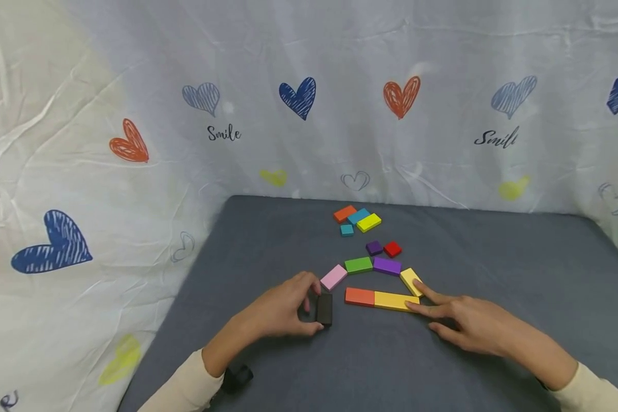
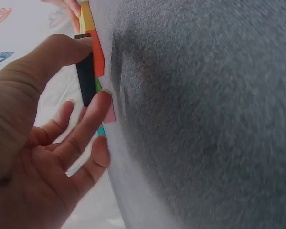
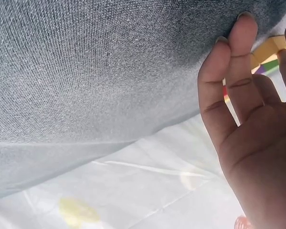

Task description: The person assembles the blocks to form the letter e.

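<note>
My left hand [image 1: 283,304] pinches a black block [image 1: 324,309] between thumb and fingers, at the left end of a block arrangement. In the left wrist view the thumb lies over one end of that block and a fingertip is at the other. My right hand [image 1: 476,321] has its fingers stretched out, one tip on a pale yellow block [image 1: 409,280] and another on the end of a longer yellow block [image 1: 391,301]. An orange-red block [image 1: 359,296] adjoins the yellow one. Above them curve a pink block [image 1: 334,277], a green block [image 1: 358,265] and a purple block [image 1: 387,266].
Behind the arc lie a small dark purple block [image 1: 374,247] and a red block [image 1: 393,249]. Farther back are an orange block [image 1: 345,213], blue blocks [image 1: 347,230] and a bright yellow block [image 1: 369,222]. A heart-print curtain [image 1: 340,149] borders the grey tabletop [image 1: 268,246].
</note>
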The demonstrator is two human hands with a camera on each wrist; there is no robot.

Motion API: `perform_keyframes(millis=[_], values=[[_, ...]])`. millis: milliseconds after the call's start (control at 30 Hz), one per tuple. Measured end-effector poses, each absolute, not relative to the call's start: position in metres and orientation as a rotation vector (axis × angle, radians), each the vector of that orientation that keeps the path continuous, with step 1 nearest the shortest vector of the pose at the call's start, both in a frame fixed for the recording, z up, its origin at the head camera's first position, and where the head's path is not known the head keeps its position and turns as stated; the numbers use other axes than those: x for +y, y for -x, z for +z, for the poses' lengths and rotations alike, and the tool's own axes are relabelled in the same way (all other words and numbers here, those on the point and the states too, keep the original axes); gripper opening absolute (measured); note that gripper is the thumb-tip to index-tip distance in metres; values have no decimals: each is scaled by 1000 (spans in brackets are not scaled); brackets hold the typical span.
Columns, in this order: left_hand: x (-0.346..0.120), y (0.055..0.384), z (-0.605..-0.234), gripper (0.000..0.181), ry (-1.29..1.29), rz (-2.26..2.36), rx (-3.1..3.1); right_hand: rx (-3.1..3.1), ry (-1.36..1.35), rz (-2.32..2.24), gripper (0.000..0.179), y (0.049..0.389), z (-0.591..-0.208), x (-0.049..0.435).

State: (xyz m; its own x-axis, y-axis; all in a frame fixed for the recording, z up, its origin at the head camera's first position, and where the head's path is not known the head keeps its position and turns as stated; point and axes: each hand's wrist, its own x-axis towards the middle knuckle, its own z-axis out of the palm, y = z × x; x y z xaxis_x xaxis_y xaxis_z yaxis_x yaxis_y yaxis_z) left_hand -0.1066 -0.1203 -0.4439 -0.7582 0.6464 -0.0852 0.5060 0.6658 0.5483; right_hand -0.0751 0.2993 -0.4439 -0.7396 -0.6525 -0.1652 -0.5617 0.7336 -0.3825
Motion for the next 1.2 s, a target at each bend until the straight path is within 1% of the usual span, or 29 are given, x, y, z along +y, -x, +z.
perform_keyframes(millis=[267,500,1200], values=[[-119,108,-454,55,-910,703,2640,2641,939,-459,56,75,-444,298],[-118,109,-455,53,-872,687,2665,2653,977,-440,55,75,-445,298],[-118,110,-459,50,-861,716,2678,2660,960,-445,57,73,-446,299]])
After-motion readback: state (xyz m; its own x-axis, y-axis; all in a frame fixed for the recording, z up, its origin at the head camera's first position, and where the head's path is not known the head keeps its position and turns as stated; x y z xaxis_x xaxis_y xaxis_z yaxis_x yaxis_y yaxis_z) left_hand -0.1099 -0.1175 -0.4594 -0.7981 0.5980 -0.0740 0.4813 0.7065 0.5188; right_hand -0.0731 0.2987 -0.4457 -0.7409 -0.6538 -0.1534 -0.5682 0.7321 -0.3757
